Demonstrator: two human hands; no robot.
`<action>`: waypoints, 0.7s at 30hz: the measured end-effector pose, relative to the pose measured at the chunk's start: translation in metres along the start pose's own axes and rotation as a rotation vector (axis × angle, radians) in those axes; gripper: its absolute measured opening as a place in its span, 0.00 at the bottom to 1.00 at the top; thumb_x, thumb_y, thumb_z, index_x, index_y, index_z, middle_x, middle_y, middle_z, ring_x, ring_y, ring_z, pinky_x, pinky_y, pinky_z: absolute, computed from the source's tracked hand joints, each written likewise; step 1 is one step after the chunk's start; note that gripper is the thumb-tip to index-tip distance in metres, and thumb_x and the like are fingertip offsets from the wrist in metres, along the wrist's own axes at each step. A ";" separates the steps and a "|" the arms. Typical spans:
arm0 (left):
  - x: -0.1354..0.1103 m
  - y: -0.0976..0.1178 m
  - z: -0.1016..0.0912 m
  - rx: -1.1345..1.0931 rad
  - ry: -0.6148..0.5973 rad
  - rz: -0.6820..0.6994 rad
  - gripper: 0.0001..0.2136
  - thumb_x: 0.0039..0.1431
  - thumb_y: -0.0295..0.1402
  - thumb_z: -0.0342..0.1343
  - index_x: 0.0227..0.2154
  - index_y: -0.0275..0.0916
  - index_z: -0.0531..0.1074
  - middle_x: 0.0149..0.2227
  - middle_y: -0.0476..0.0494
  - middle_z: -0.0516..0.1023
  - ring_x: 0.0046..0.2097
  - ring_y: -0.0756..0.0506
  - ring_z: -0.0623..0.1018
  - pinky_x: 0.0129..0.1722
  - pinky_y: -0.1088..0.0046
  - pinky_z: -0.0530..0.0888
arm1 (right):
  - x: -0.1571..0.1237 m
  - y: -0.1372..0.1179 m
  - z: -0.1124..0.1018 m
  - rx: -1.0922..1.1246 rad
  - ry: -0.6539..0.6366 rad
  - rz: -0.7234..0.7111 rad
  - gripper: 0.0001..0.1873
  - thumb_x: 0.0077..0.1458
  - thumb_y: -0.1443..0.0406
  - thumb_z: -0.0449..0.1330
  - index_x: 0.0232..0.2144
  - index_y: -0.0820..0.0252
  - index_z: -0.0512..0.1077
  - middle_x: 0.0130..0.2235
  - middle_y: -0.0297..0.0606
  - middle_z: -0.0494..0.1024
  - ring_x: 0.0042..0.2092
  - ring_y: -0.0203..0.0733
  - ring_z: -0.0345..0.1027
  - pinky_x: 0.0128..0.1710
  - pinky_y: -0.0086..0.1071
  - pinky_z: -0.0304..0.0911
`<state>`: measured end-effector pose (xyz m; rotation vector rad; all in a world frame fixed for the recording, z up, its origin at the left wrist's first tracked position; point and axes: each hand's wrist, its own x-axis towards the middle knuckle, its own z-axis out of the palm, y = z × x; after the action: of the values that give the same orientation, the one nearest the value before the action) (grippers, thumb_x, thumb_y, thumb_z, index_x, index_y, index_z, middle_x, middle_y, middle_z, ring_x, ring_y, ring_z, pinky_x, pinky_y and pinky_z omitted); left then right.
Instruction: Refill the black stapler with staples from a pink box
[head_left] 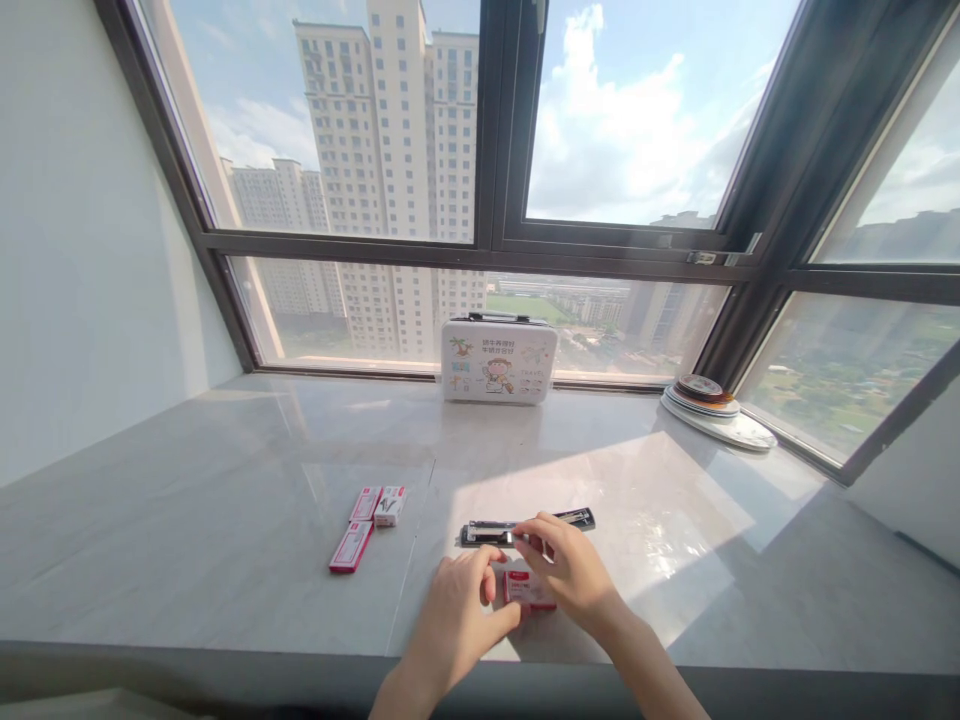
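I see left hand (457, 625) and right hand (574, 572), grips closed, steadying small red-and-white cardboard box (529, 592) on marble tabletop (225, 500) | opened black stapler (487, 531) just beyond

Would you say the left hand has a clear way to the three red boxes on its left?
Probably yes: only bare sill lies between the left hand and the red boxes, though it touches another small box.

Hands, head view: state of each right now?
Left hand: closed on the red box.
Right hand: fingers spread over the red box and stapler; grip cannot be told.
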<state>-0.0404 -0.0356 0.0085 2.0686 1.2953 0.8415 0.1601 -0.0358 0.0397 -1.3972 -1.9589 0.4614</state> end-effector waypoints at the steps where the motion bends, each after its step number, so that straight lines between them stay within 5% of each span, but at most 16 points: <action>1: 0.002 -0.004 -0.002 -0.039 0.026 -0.023 0.10 0.57 0.39 0.62 0.40 0.43 0.73 0.27 0.54 0.71 0.32 0.47 0.72 0.36 0.72 0.64 | 0.008 -0.001 0.000 -0.015 0.023 -0.004 0.09 0.68 0.63 0.58 0.43 0.55 0.78 0.36 0.34 0.74 0.35 0.39 0.68 0.37 0.30 0.58; 4: 0.013 -0.019 -0.012 -0.095 0.161 -0.088 0.09 0.66 0.42 0.53 0.38 0.42 0.71 0.26 0.54 0.67 0.29 0.49 0.70 0.32 0.75 0.63 | 0.029 -0.006 0.003 -0.061 0.023 -0.020 0.08 0.68 0.63 0.59 0.41 0.54 0.79 0.36 0.33 0.75 0.35 0.39 0.68 0.37 0.30 0.57; 6: 0.022 -0.030 -0.019 -0.052 0.217 -0.107 0.09 0.64 0.39 0.56 0.44 0.42 0.71 0.28 0.55 0.68 0.30 0.50 0.71 0.32 0.76 0.63 | 0.037 -0.008 0.007 -0.086 -0.003 -0.026 0.08 0.67 0.63 0.60 0.40 0.54 0.80 0.36 0.33 0.76 0.36 0.39 0.69 0.36 0.30 0.56; 9: 0.031 -0.039 -0.025 0.040 0.162 -0.108 0.16 0.60 0.35 0.60 0.51 0.45 0.71 0.30 0.55 0.72 0.30 0.50 0.72 0.31 0.76 0.60 | 0.041 -0.008 0.012 -0.113 -0.033 -0.029 0.08 0.67 0.63 0.60 0.41 0.54 0.80 0.38 0.33 0.77 0.37 0.39 0.70 0.37 0.29 0.56; 14: 0.034 -0.037 -0.028 0.131 0.096 -0.077 0.05 0.60 0.33 0.59 0.39 0.45 0.76 0.29 0.54 0.73 0.30 0.51 0.71 0.30 0.75 0.56 | 0.041 -0.008 0.016 -0.121 -0.052 -0.019 0.08 0.68 0.62 0.60 0.41 0.53 0.81 0.38 0.33 0.78 0.38 0.39 0.71 0.38 0.29 0.57; 21: 0.033 -0.036 -0.028 0.132 0.071 -0.107 0.04 0.60 0.33 0.59 0.38 0.46 0.77 0.28 0.53 0.74 0.30 0.50 0.71 0.29 0.75 0.53 | 0.039 -0.011 0.021 -0.139 -0.088 -0.018 0.12 0.70 0.59 0.56 0.44 0.53 0.80 0.40 0.36 0.78 0.39 0.40 0.72 0.39 0.30 0.59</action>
<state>-0.0704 0.0119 0.0077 2.0648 1.5226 0.8083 0.1301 -0.0017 0.0441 -1.4653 -2.1079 0.3907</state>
